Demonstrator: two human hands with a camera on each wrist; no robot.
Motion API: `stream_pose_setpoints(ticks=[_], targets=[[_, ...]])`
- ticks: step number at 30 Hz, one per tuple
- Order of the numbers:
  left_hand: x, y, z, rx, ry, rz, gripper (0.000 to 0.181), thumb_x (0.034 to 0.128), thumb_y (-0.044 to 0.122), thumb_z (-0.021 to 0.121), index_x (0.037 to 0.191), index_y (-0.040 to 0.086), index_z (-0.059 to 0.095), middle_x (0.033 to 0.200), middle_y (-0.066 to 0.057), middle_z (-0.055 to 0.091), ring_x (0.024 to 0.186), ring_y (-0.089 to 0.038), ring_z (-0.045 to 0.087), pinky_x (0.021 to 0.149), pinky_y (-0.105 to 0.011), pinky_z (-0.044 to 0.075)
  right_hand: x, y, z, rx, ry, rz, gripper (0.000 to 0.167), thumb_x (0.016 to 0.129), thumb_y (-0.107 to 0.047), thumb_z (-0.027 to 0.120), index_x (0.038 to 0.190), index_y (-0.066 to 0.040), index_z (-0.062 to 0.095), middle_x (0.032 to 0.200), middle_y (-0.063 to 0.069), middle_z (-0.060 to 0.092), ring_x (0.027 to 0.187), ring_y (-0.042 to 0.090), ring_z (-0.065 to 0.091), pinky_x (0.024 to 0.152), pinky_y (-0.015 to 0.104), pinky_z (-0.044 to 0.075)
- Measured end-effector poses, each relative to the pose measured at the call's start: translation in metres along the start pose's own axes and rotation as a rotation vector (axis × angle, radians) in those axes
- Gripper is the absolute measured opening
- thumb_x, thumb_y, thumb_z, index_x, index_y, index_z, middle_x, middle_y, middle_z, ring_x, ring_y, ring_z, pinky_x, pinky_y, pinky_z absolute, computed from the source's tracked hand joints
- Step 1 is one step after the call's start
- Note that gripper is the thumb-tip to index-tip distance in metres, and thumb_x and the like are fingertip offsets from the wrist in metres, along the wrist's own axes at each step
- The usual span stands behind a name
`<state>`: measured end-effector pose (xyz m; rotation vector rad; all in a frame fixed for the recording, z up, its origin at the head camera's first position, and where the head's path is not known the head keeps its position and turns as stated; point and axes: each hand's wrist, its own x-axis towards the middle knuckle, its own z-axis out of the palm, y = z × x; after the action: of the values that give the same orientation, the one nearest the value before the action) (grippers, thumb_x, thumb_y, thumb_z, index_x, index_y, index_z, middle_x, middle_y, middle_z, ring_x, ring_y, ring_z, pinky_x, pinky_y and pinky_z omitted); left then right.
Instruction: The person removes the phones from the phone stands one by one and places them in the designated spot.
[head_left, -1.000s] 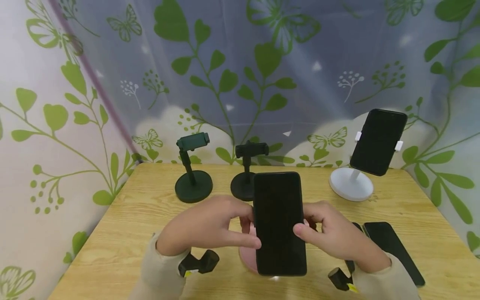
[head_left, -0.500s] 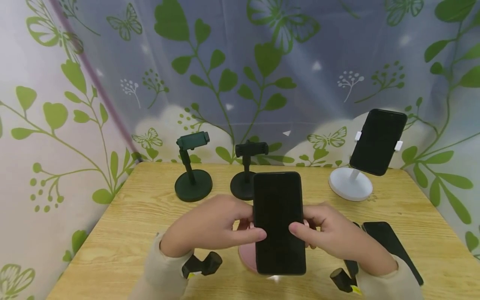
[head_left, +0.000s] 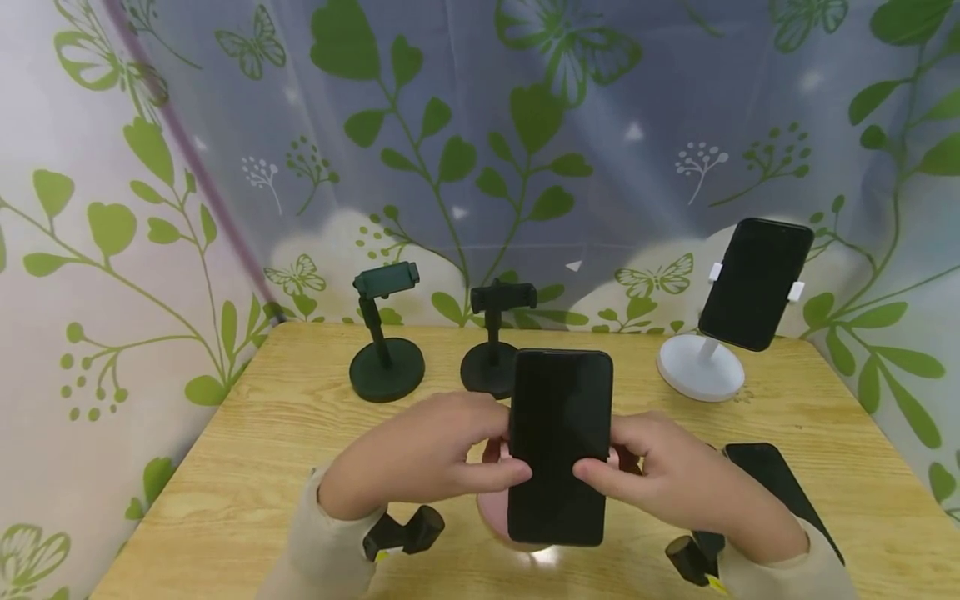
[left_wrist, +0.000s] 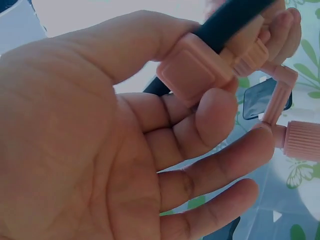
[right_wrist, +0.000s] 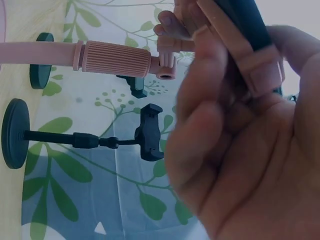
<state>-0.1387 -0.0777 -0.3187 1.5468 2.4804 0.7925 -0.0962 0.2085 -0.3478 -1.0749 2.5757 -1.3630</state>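
Near the table's front, a black smartphone [head_left: 560, 446] stands upright in the clamp [left_wrist: 197, 70] of a pink phone stand [head_left: 495, 510]. My left hand [head_left: 427, 454] pinches the phone and clamp at the left side, thumb on the screen's edge and fingers behind. From the other side my right hand [head_left: 667, 471] holds them the same way. The stand's ribbed pink post [right_wrist: 116, 57] shows in the right wrist view, with the right fingers curled by the clamp. In the head view the phone hides most of the stand.
Behind are a dark green phone stand [head_left: 386, 369] and a black one [head_left: 491, 371]. A white stand [head_left: 701, 368] at the back right holds another phone [head_left: 757, 283]. One more phone [head_left: 776, 483] lies at the right, partly under the right arm. A printed curtain [head_left: 480, 167] backs the table [head_left: 247, 467].
The held phone has turned slightly, its top shifting right and its bottom left. Both thumbs have moved inward over the screen. The other stands have stayed put.
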Motion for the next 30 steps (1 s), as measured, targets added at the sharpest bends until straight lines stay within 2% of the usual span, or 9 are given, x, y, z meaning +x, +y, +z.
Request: stream_pose_setpoints(ticks=[4, 6, 10, 14, 20, 24, 27, 30], targets=[[-0.001, 0.000, 0.001, 0.029, 0.050, -0.001, 0.019, 0.0996, 0.038, 0.069, 0.085, 0.027, 0.063, 0.077, 0.020, 0.055, 0.070, -0.001, 0.052, 0.064, -0.021, 0.044, -0.003, -0.002, 0.001, -0.135, 0.072, 0.073, 0.027, 0.101, -0.025, 0.069, 0.077, -0.028, 0.059, 0.063, -0.019, 0.041, 0.052, -0.001, 0.040, 0.049, 0.022, 0.037], [-0.001, 0.001, 0.001, 0.047, 0.072, 0.002, 0.023, 0.0987, 0.039, 0.070, 0.081, 0.028, 0.062, 0.074, 0.020, 0.054, 0.067, -0.001, 0.050, 0.061, -0.021, 0.043, -0.004, -0.001, 0.001, -0.165, 0.099, 0.056, 0.038, 0.100, -0.024, 0.070, 0.067, -0.025, 0.052, 0.060, -0.020, 0.038, 0.050, -0.002, 0.037, 0.046, 0.022, 0.034], [-0.001, 0.002, 0.000, 0.047, 0.080, -0.011, 0.023, 0.0982, 0.041, 0.069, 0.081, 0.028, 0.061, 0.072, 0.021, 0.054, 0.063, 0.001, 0.049, 0.059, -0.020, 0.042, -0.004, 0.005, 0.000, -0.091, 0.084, -0.034, 0.045, 0.098, -0.012, 0.071, 0.061, -0.019, 0.046, 0.054, -0.013, 0.036, 0.048, -0.005, 0.034, 0.041, 0.022, 0.031], [0.002, 0.004, -0.001, 0.011, 0.052, -0.035, 0.017, 0.0976, 0.037, 0.071, 0.087, 0.028, 0.062, 0.076, 0.021, 0.057, 0.065, 0.002, 0.051, 0.061, -0.021, 0.044, -0.004, 0.008, -0.001, -0.015, 0.050, -0.084, 0.039, 0.096, -0.004, 0.071, 0.065, -0.019, 0.053, 0.054, -0.005, 0.040, 0.051, -0.006, 0.036, 0.042, 0.021, 0.032], [0.004, 0.006, -0.001, -0.029, 0.005, -0.081, 0.011, 0.0984, 0.033, 0.071, 0.093, 0.027, 0.064, 0.081, 0.020, 0.060, 0.071, 0.000, 0.057, 0.065, -0.023, 0.048, -0.004, 0.006, -0.002, -0.062, 0.067, -0.077, 0.037, 0.096, -0.008, 0.073, 0.067, -0.022, 0.054, 0.058, -0.012, 0.040, 0.052, -0.004, 0.037, 0.044, 0.021, 0.034], [0.004, 0.005, 0.000, 0.010, 0.031, -0.126, 0.014, 0.1005, 0.035, 0.070, 0.093, 0.027, 0.061, 0.083, 0.019, 0.059, 0.072, -0.002, 0.056, 0.067, -0.025, 0.049, -0.001, 0.004, -0.004, -0.090, 0.079, -0.006, 0.037, 0.098, -0.013, 0.071, 0.068, -0.023, 0.054, 0.060, -0.018, 0.039, 0.050, -0.002, 0.038, 0.045, 0.023, 0.035], [0.004, 0.002, 0.001, 0.055, 0.057, -0.172, 0.021, 0.1034, 0.039, 0.065, 0.091, 0.025, 0.056, 0.079, 0.016, 0.056, 0.064, -0.003, 0.050, 0.063, -0.025, 0.046, 0.001, 0.005, -0.006, -0.078, 0.071, 0.081, 0.034, 0.102, -0.018, 0.068, 0.071, -0.022, 0.055, 0.062, -0.017, 0.042, 0.051, 0.002, 0.040, 0.047, 0.025, 0.038], [0.004, -0.002, 0.003, 0.049, 0.062, -0.215, 0.024, 0.1048, 0.043, 0.061, 0.094, 0.023, 0.056, 0.076, 0.012, 0.054, 0.059, -0.005, 0.047, 0.060, -0.026, 0.045, 0.003, 0.006, -0.008, -0.060, 0.053, 0.150, 0.030, 0.105, -0.022, 0.064, 0.076, -0.020, 0.057, 0.064, -0.013, 0.045, 0.052, 0.005, 0.043, 0.050, 0.027, 0.040]])
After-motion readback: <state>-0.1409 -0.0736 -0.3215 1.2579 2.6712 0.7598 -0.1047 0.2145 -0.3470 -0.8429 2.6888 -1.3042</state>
